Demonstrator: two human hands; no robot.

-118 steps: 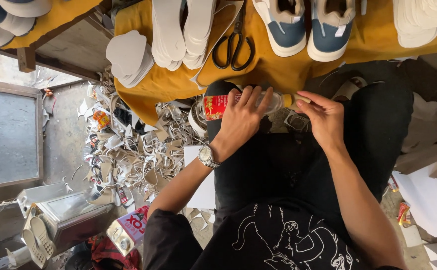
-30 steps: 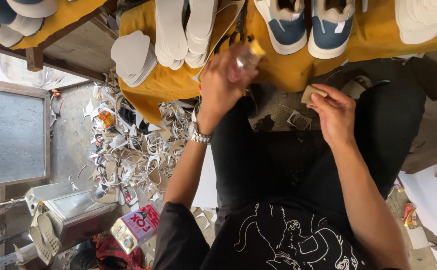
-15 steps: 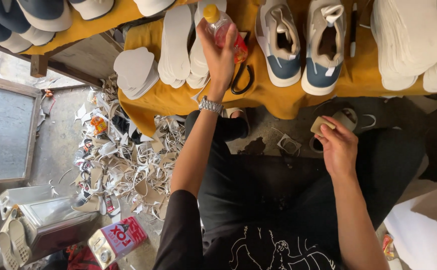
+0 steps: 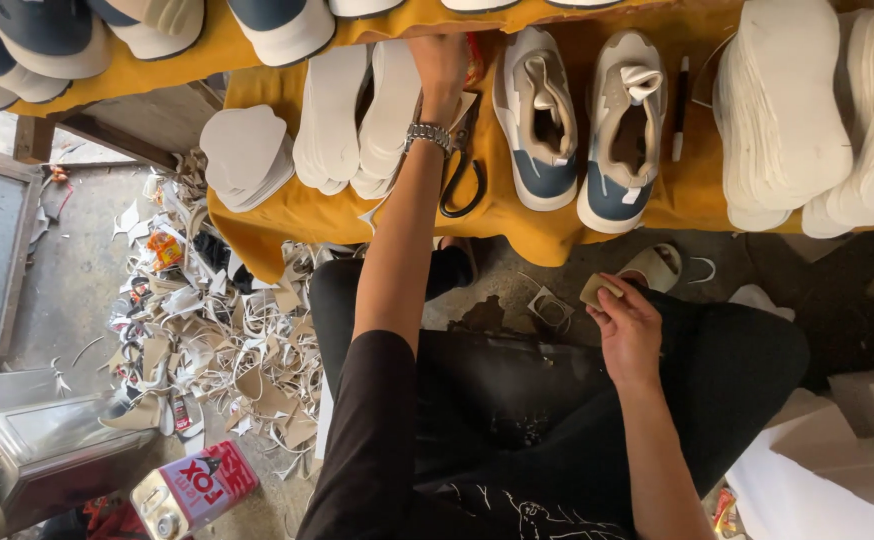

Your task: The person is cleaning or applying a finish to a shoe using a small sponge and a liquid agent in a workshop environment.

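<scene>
The person sits at a low table draped in a yellow cloth [image 4: 287, 215], with both hands busy at different heights.

The left hand [image 4: 442, 65], with a watch [image 4: 427, 135] on its wrist, is stretched up onto the table, between the insoles [image 4: 357, 110] and the shoes [image 4: 542, 120]. Its fingers curl over a small red container [image 4: 473, 58], of which only an edge shows past the knuckles. The container appears to sit at or just above the cloth, right above the scissors [image 4: 462, 175]. Whether it stands on the cloth cannot be told.

The right hand [image 4: 629, 330] is low over the lap. Its thumb and fingertips pinch a small tan block [image 4: 599, 290], held up clear of the dark trousers and near a sandal [image 4: 657, 265] on the floor.

By the look of it, the step in hand is placing or fetching the container on the table while the block is kept ready. A next move with the left hand calls for a steady base between scissors and insoles, so nothing tips onto the shoes. The block needs a firm pinch, as it is small.

Cut scraps [image 4: 217, 340] litter the floor at the left, near a tin [image 4: 192, 485].
</scene>
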